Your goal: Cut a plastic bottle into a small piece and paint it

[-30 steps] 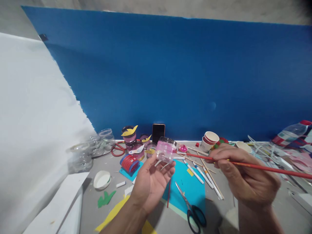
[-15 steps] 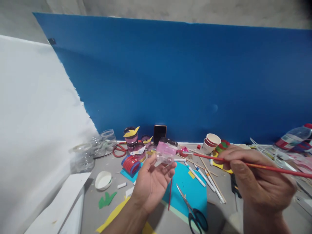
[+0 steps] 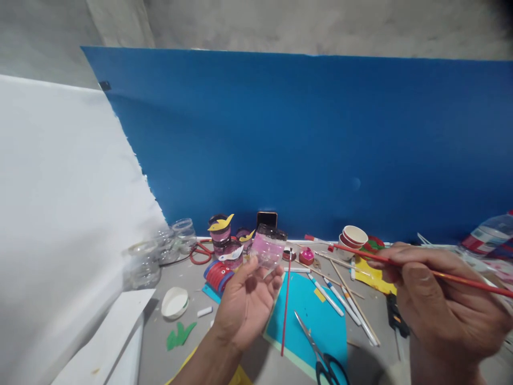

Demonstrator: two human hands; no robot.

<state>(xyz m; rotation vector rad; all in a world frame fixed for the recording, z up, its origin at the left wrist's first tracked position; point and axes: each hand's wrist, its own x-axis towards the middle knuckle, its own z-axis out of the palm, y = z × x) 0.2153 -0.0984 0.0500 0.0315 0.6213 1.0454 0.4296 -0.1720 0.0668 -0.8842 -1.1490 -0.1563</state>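
Observation:
My left hand [image 3: 250, 302], palm up, is closed round the lower end of a small clear plastic cup [image 3: 267, 248]. A pink band is painted round the cup's middle and a dark band round its rim; it is tilted. My right hand [image 3: 449, 299] pinches a long red paintbrush [image 3: 360, 252] like a pen. The brush's pinkish tip lies to the right of the cup, apart from it. Below the cup, a thin red brush [image 3: 286, 315] lies across blue paper [image 3: 312, 299], beside black-handled scissors [image 3: 316, 347]. A small red pot of pink paint [image 3: 306, 255] sits behind.
Painted cups with paper fish [image 3: 220, 227] and a red-and-blue striped cup [image 3: 218, 275] stand left of centre. Clear plastic cups [image 3: 142, 264] stand farther left, near a white dish [image 3: 175, 303]. Several markers [image 3: 326, 295], stacked paper cups [image 3: 352, 238] and a bottle [image 3: 487, 235] lie rightward.
The brush tip has left the cup's side and moved right and slightly up. My right hand has shifted right, while my left hand still holds the cup, slightly turned.

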